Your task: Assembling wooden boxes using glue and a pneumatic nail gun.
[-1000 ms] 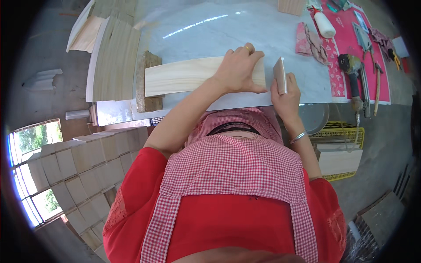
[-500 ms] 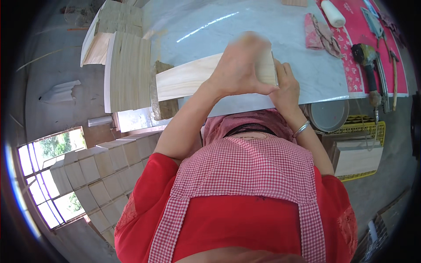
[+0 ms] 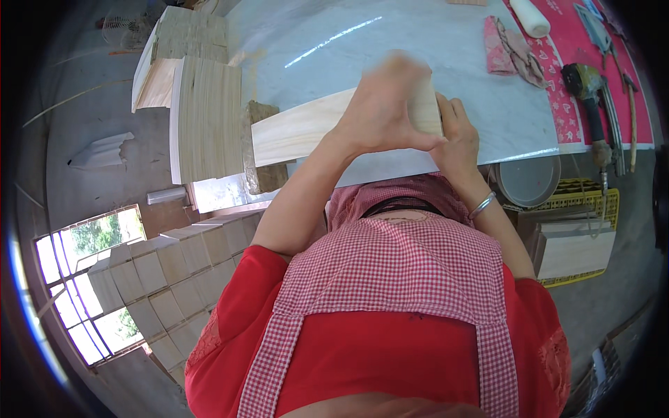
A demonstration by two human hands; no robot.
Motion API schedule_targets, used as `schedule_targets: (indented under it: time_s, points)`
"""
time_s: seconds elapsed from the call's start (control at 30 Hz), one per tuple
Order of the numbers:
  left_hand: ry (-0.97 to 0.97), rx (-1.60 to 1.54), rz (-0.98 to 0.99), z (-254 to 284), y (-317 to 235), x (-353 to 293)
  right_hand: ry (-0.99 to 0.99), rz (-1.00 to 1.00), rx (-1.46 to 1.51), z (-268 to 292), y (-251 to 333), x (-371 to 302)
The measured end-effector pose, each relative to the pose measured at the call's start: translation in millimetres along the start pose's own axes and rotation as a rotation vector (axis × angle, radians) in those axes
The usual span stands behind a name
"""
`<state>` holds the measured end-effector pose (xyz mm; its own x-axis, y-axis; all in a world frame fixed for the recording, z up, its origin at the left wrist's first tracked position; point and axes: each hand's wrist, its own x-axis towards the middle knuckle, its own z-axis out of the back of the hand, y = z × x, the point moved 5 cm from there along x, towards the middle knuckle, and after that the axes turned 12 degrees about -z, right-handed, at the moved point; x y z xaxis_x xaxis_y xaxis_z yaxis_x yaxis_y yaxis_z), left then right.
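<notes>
A pale wooden board [image 3: 300,132] lies lengthwise near the front edge of the table, its left end on a rough brown block [image 3: 256,177]. Across its right part spreads my left hand [image 3: 383,108], closed on the board, thumb on the near side and fingers toward the far side, where they blur. My right hand [image 3: 458,136], a silver bangle on its wrist, is curled against the board's right end. Some of its fingers are hidden behind the board and my left hand.
Tall stacks of thin boards [image 3: 205,118] stand left of the block. At the right lie a pink cloth [image 3: 512,52], a white bottle [image 3: 531,17], a pneumatic tool [image 3: 591,104] and a hammer [image 3: 632,118]. Below the table edge are a round pan [image 3: 527,182] and a yellow crate [image 3: 610,209] with boards.
The whole view has shifted slightly, so things sit a little farther right and lower. Both hands keep nearly the same hold on the board.
</notes>
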<state>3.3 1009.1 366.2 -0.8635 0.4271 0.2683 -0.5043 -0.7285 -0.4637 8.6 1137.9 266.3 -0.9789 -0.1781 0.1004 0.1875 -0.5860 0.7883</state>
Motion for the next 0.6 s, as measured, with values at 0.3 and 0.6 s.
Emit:
schedule_targets:
  time_s: [0.3,0.6]
  points:
    - [0.004,0.018,0.042,-2.9,-2.0,-0.4,0.008,-0.003,0.019,0.1,-1.0,0.3]
    - [-0.034,0.061,0.039,-6.5,-3.0,-3.7,-0.010,-0.005,0.035,1.4,0.0,-0.2]
